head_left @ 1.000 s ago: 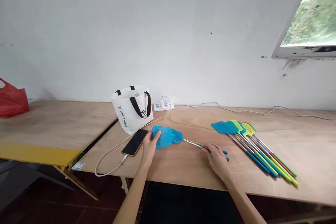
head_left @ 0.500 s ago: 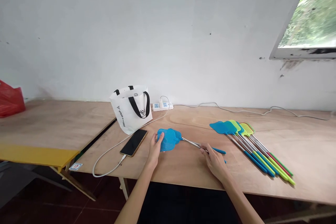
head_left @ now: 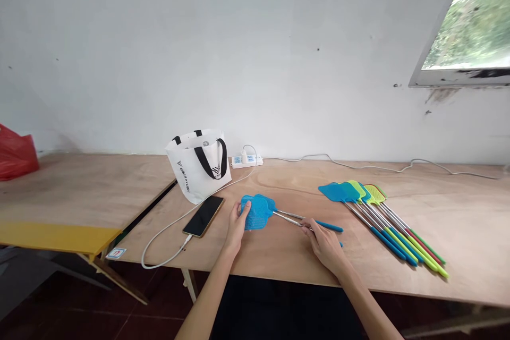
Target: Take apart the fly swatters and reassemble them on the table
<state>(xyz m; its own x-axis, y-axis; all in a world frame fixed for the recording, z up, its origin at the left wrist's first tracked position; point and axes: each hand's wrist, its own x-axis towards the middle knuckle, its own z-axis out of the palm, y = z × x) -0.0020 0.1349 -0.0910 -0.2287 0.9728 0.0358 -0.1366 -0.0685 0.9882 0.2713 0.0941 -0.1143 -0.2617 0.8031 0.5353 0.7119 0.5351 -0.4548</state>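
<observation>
Two blue fly swatters (head_left: 258,211) lie stacked on the wooden table (head_left: 287,255) in front of me, heads to the left. My left hand (head_left: 237,228) pinches the left edge of the upper blue head. My right hand (head_left: 324,243) is closed around a metal shaft near its blue handle (head_left: 329,226). The second swatter's handle runs just beside it. A row of several more swatters (head_left: 378,218), blue, green and one red-handled, lies fanned out to the right, apart from both hands.
A black phone (head_left: 203,215) on a white charging cable lies left of my left hand. Behind it stand a white tote bag (head_left: 199,163) and a power strip (head_left: 247,160) by the wall. A red plastic bag (head_left: 16,151) sits on the far-left table.
The blue swatter head has shifted a little to the right, and my left hand followed it. My right hand slid slightly left along the shaft, so the two handles now show apart.
</observation>
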